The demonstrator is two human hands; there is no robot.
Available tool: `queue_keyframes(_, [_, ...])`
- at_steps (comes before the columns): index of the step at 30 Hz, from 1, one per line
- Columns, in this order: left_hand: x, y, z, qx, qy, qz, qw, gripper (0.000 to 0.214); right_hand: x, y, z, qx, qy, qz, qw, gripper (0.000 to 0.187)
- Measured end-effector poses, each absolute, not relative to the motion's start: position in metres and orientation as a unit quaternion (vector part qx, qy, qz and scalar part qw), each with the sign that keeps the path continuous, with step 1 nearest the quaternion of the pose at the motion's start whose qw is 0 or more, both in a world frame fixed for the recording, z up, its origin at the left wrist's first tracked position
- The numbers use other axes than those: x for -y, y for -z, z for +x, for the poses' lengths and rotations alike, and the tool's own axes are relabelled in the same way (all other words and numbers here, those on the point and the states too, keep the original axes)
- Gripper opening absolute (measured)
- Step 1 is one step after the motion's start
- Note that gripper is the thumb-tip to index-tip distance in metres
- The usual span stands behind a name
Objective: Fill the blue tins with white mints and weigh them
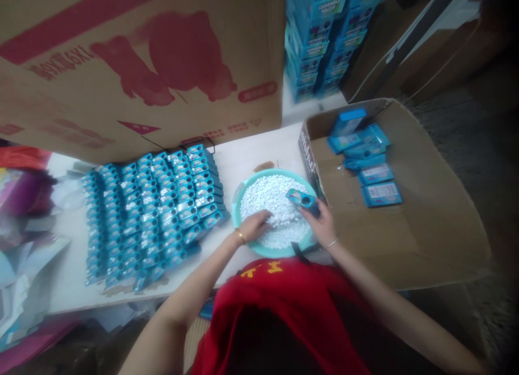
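A teal round basin (238, 197) full of small white pellets (271, 199) sits on the white table in front of me. My left hand (254, 225) rests in the pellets, fingers curled down into them. My right hand (320, 219) holds a small blue box (303, 199) over the basin's right side, its open end facing up. Rows of several identical small blue boxes (152, 210) lie packed together on the table to the left of the basin.
An open cardboard carton (413, 223) at the right holds several blue boxes (365, 156). A large cardboard box with red print (138, 66) leans over the table's back. Stacked blue cartons (324, 34) stand behind. Bags and papers (24, 212) clutter the left.
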State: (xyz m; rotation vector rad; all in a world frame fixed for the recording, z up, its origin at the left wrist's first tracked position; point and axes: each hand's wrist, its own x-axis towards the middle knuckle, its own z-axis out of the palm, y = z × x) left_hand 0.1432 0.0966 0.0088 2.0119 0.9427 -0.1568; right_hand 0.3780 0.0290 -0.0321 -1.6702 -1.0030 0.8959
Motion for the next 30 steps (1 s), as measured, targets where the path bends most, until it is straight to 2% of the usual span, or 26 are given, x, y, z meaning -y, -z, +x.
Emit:
queue_keyframes(7, [-0.114, -0.087, 0.126, -0.371, 0.063, 0.848, 0.373, 0.025, -0.027, 0.024, 0.372, 0.517, -0.364, -0.628, 0.453, 0.035])
queue_keyframes(15, [-0.118, -0.149, 0.177, -0.354, 0.25, 0.88, 0.195, 0.019, -0.016, 0.028, 0.364, 0.599, -0.365, -0.574, 0.422, 0.036])
queue_keyframes(19, [-0.108, -0.171, 0.2, -0.329, 0.274, 0.894, 0.132, 0.024, -0.014, 0.03, 0.361, 0.598, -0.375, -0.566, 0.426, 0.036])
queue_keyframes(23, [-0.106, -0.186, 0.195, -0.315, 0.261, 0.901, 0.142, 0.024, -0.015, 0.026, 0.36, 0.574, -0.392, -0.563, 0.447, 0.034])
queue_keyframes(26, [-0.106, -0.183, 0.176, -0.344, 0.196, 0.899, 0.188, 0.022, -0.016, 0.02, 0.359, 0.549, -0.419, -0.55, 0.469, 0.033])
queue_keyframes(30, [-0.094, -0.146, 0.152, -0.375, 0.071, 0.882, 0.276, 0.06, -0.013, 0.005, 0.345, 0.524, -0.499, -0.508, 0.468, 0.039])
